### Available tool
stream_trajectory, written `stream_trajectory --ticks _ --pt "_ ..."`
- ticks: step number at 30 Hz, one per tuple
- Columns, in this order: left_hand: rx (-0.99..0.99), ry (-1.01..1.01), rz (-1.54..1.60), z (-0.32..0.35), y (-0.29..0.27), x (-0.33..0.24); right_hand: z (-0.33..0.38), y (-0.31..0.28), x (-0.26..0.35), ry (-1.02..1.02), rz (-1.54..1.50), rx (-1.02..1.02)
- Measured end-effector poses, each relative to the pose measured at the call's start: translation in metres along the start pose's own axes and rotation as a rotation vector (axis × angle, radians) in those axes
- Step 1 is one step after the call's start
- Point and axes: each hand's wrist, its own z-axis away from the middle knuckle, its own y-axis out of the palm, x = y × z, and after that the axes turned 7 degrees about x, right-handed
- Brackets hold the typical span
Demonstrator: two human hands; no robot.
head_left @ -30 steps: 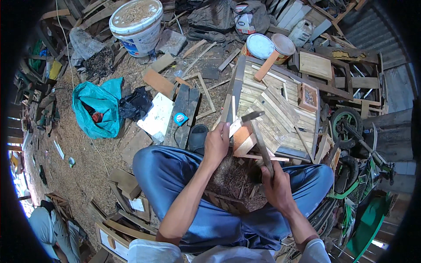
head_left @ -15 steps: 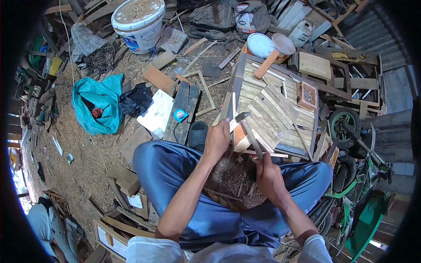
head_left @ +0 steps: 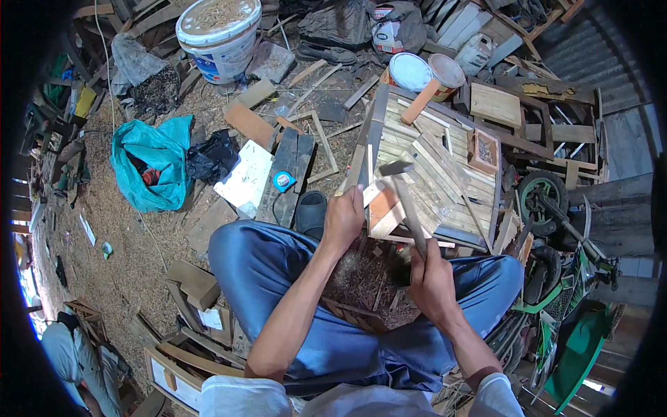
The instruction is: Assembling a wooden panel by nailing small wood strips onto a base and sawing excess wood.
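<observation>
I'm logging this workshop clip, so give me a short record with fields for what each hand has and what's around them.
setting: person seated, legs in blue trousers, on a floor strewn with sawdust and wood offcuts
left hand: grips a small wooden piece at the edge of a slatted wooden panel
right hand: closed around the handle of a hammer, head raised over the piece
nearby: tape measure on a dark plank, white bucket, teal bag, two paint tins

A white bucket (head_left: 219,35) with a blue label stands far left; a white printed carton (head_left: 385,17) lies far centre among dark bags.
</observation>
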Motion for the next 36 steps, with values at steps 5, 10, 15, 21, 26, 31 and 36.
stream_trajectory --ticks 5,10,15,21,26,31,36 --pt "0.018 -0.020 0.012 -0.002 0.002 -0.008 -0.007 0.016 -0.031 -0.028 0.081 0.052" --pt "-0.002 0.023 0.037 0.001 0.001 0.000 -0.002 0.006 -0.003 -0.021 -0.018 -0.009" --pt "0.029 -0.022 0.044 0.001 0.001 -0.006 -0.004 0.018 -0.020 -0.050 0.026 -0.103" --pt "0.016 -0.006 0.027 0.001 -0.001 -0.003 0.002 -0.001 0.008 -0.002 -0.083 -0.043" --pt "0.023 -0.043 0.025 -0.002 0.001 -0.010 -0.009 0.016 -0.032 0.014 0.115 0.080" --pt "0.012 -0.024 0.014 0.000 0.001 -0.001 -0.002 0.005 -0.004 -0.041 0.015 -0.004" --pt "0.027 -0.031 0.040 -0.001 0.003 -0.007 -0.005 0.018 -0.028 -0.011 -0.005 -0.044"
